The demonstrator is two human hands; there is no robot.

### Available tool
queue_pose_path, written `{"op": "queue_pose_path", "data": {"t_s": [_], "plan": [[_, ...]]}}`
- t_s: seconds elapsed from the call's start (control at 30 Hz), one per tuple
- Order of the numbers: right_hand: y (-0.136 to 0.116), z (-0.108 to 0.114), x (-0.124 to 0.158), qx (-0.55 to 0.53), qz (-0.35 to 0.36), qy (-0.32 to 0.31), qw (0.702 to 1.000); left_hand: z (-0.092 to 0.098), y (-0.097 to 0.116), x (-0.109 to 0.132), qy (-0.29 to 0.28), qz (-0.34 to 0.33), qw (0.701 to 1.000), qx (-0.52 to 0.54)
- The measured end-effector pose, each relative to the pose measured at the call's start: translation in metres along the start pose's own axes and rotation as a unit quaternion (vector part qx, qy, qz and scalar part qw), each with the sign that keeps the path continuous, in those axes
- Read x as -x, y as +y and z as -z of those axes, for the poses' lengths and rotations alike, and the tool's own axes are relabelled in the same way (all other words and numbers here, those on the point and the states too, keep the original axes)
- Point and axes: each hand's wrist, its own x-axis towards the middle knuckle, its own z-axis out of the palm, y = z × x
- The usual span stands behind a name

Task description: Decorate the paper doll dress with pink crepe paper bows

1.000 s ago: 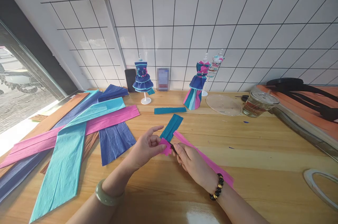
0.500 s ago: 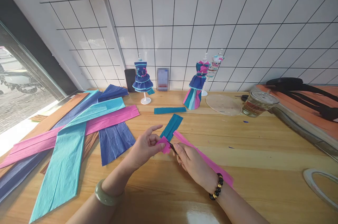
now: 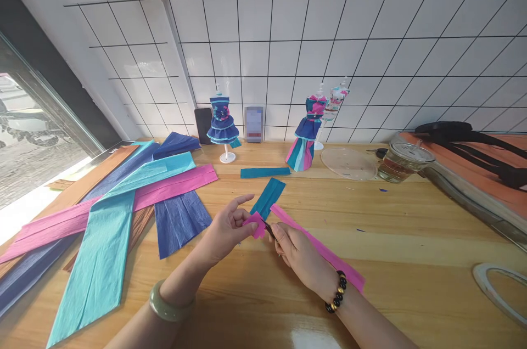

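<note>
Between thumb and fingers my left hand (image 3: 230, 224) pinches a small piece of pink crepe paper (image 3: 259, 224), its index finger raised. My right hand (image 3: 294, 245) is closed round small dark scissors (image 3: 268, 229), whose tips meet the edge of that pink piece. The scissor handles are mostly hidden by my fingers. Beneath and beyond my hands lies a teal paper strip (image 3: 269, 195). A long pink strip (image 3: 343, 268) runs on the table behind my right hand and wrist. Another teal strip (image 3: 265, 173) lies farther back.
Overlapping crepe paper strips (image 3: 107, 250) cover the table's left side. Miniature dress forms (image 3: 223, 121) in paper dresses and a phone (image 3: 254, 124) stand by the tiled wall. A clear plastic lid (image 3: 349, 163), a drink cup (image 3: 405, 161) and a roll of tape (image 3: 500, 288) are on the right.
Both hands stay almost in place. The pink piece has shifted very slightly at the scissor tips; the view has barely moved.
</note>
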Motion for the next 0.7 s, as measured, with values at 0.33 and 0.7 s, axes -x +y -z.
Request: {"op": "queue_pose_path", "data": {"t_s": [0.33, 0.7], "plan": [[-0.0004, -0.0022, 0.0002, -0.002, -0.009, 0.013, 1.0, -0.0069, -0.0083, 0.0009, -0.025, -0.019, 0.999, 0.01], [0.0013, -0.0013, -0.0004, -0.004, -0.007, 0.003, 1.0, -0.0055, -0.0061, 0.0003, -0.026, -0.01, 1.0, 0.008]]}}
